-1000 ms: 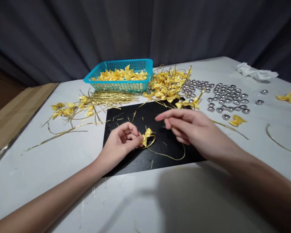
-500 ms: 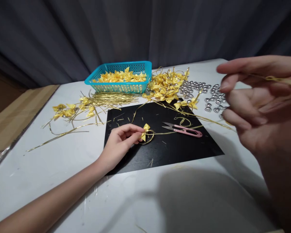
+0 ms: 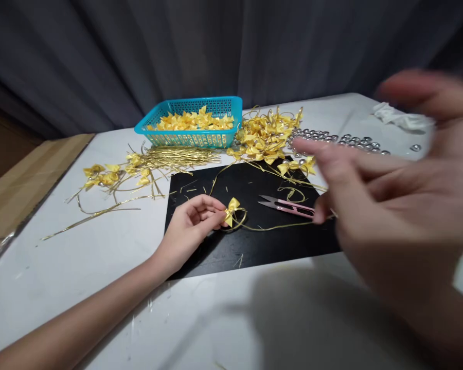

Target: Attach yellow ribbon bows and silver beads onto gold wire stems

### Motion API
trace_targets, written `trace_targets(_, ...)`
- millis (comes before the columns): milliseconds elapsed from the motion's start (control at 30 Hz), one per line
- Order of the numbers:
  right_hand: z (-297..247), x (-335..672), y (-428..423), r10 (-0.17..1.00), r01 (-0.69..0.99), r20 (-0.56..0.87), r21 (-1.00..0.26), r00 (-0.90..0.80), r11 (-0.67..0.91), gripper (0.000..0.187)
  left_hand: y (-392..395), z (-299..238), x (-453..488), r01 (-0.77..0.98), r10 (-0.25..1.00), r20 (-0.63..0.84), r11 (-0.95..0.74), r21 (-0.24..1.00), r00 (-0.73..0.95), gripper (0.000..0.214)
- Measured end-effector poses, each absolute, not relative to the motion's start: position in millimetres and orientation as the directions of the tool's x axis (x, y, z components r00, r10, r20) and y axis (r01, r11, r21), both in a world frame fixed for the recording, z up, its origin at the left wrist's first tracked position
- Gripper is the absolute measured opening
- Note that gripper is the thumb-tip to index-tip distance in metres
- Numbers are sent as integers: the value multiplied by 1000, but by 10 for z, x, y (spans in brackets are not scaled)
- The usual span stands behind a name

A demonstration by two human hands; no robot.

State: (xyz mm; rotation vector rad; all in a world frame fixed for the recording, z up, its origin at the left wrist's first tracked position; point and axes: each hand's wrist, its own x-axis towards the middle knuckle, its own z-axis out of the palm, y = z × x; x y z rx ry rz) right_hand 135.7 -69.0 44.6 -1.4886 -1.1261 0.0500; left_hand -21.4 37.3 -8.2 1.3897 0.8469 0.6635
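My left hand (image 3: 195, 226) pinches a small yellow ribbon bow (image 3: 232, 211) above a black mat (image 3: 216, 252). From the bow a loop of gold cord (image 3: 272, 227) comes out, and its tail runs right across the mat. My right hand (image 3: 393, 174) is large and blurred at the right, fingers apart, near the camera. The cord's far end passes behind its lower fingertip; contact cannot be made out. Pink-handled thread snips (image 3: 289, 206) lie on the mat, their handle end partly hidden by that hand.
A blue basket (image 3: 189, 132) of yellow bows stands at the back. Beside it lie a bundle of gold wires (image 3: 181, 155), a heap of finished yellow bows (image 3: 266, 134) and silver beads (image 3: 357, 141). White crumpled material (image 3: 401, 118) sits far right; cardboard (image 3: 34, 174) lines the left.
My right hand has come leftward and its fingers have spread. The cord, straighter before, now sags onto the mat. My left hand stays nearly still with the bow.
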Motion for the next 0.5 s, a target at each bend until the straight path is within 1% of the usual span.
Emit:
trace_targets(33,405,1289,-660,652,583,517,-801,555,138,7,367,-79,-213,74,825,-129,106,992,550,9)
trace_targets(100,290,1188,-604,742,507,404,-856,536,100,6,354,-73,-212,57,833,-140,129,990,535,13)
trace_targets(167,152,1135,-562,841,421,297,-903,451,93,9,342,-68,-214,37,841,-136,136,990,524,15)
trace_targets(233,30,1111,-539,899,365,226,-927,375,80,13,332,-65,-220,15,840,-127,140,990,527,16)
trace_targets(333,-73,1090,-522,935,345,166,-937,313,51,16,322,-67,-236,-27,815,-126,171,985,566,16)
trace_targets(500,-83,1058,-517,946,375,131,-927,297,11,19,317,-66,-250,-84,799,-129,218,972,587,16)
